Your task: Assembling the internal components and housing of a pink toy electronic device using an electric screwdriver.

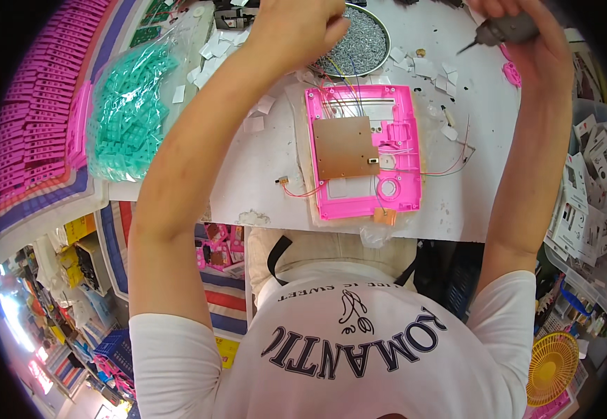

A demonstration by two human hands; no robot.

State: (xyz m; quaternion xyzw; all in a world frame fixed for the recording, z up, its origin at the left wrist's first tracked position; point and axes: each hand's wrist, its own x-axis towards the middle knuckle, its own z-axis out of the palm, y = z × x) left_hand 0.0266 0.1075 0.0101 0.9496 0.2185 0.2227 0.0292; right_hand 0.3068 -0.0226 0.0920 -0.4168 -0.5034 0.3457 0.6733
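Note:
My left hand (296,31) is at the near left rim of a round metal tray (389,52) full of small silver screws (363,42). Its fingers are curled together; whatever may be between them is too small to make out. At the upper right, my right hand (553,38) grips a dark electric screwdriver (509,30), its thin bit pointing left and down. Between my arms lies an open pink plastic housing (406,185) on a pad. A brown circuit board (345,146) sits inside it, with coloured wires running out. A small connector piece (282,181) hangs off its left side on red wires.
Bagged turquoise plastic parts (129,112) and stacked pink parts (34,98) stand to the left. White paper scraps (426,68) are scattered over the white table (247,199). A clear bin of printed cards (590,188) is at the right, above a yellow fan-shaped basket (551,366).

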